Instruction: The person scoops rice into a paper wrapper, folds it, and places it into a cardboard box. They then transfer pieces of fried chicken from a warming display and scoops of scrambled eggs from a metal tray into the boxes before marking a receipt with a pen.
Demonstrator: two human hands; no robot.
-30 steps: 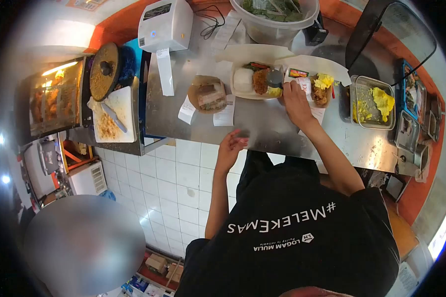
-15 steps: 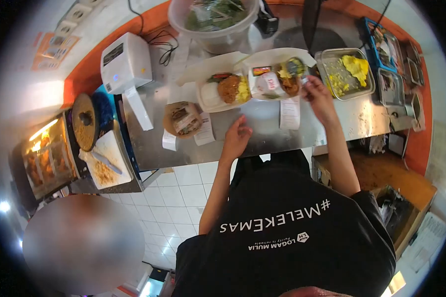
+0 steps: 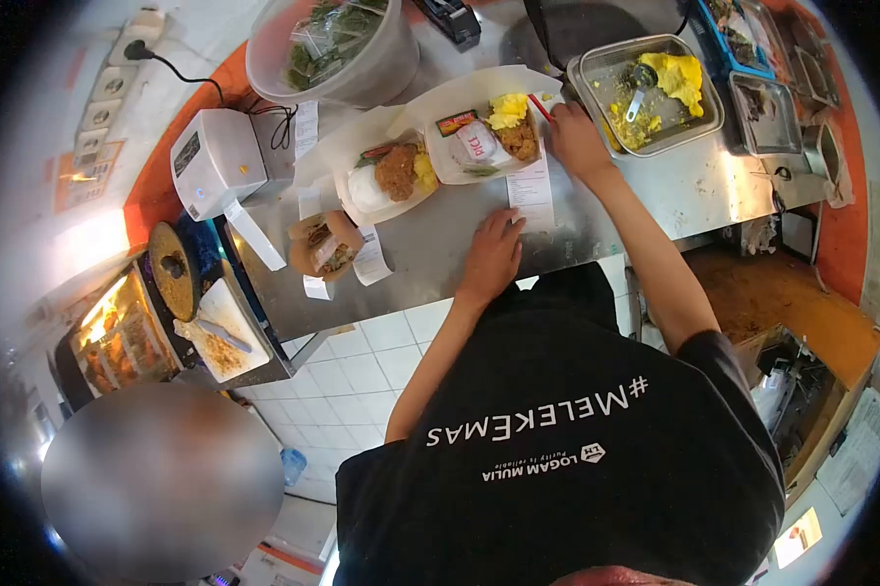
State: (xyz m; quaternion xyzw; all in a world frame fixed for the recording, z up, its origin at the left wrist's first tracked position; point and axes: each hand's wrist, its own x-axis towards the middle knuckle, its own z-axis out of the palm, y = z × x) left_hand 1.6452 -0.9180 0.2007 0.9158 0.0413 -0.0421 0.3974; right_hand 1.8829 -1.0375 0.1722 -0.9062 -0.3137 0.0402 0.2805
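My right hand (image 3: 579, 142) is at the right edge of an open paper food box (image 3: 474, 176), its fingers closed at the end of a slim red item (image 3: 540, 106) whose kind I cannot make out. Inside this box are a wrapped rice pack (image 3: 477, 144), a sauce sachet (image 3: 456, 123), fried chicken (image 3: 520, 145) and yellow scrambled egg (image 3: 507, 111). My left hand (image 3: 493, 257) is empty, fingers loosely apart, beside a printed receipt (image 3: 532, 198). Left of that box, a second open box (image 3: 374, 212) contains rice, fried chicken and egg.
A steel tray (image 3: 645, 148) with egg and a spoon (image 3: 636, 102) stands at the right. Farther left are a brown paper food pouch (image 3: 321, 246), a white receipt printer (image 3: 215, 164) and a chopping board with a knife (image 3: 223, 335). Leaves fill a plastic tub (image 3: 362, 83).
The spoon has left my right hand and lies in the egg tray. That hand now has the slim red item at its fingertips. My left hand has shifted right, toward the receipt.
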